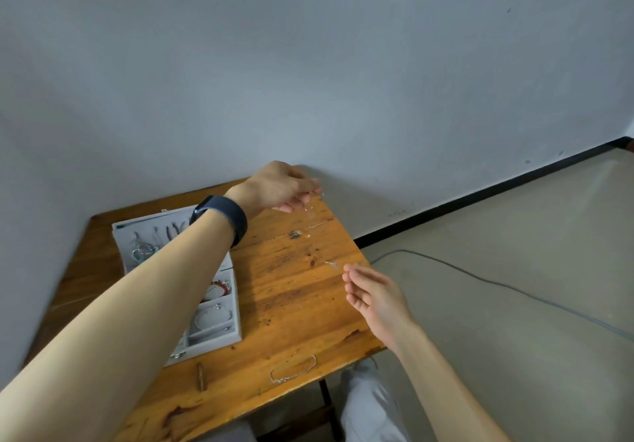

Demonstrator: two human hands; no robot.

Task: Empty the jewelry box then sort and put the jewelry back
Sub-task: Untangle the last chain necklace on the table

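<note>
Head view: the left grip (279,187) holds a thin silver chain (310,213) above the orange wooden counter (284,290).
Its fingers pinch the dangling chain over the counter's far side. The right grip (374,296), loosely curled and empty, is at the right edge beside a small silver piece (331,264). The open grey jewelry box (219,338) lies on the left, and a silver bracelet (293,369) lies near the front edge.

Left hand (278,187) raised, fingers (291,206) pinching chain (310,217); right hand (374,296) lower, fingers (356,284) curled.
</note>
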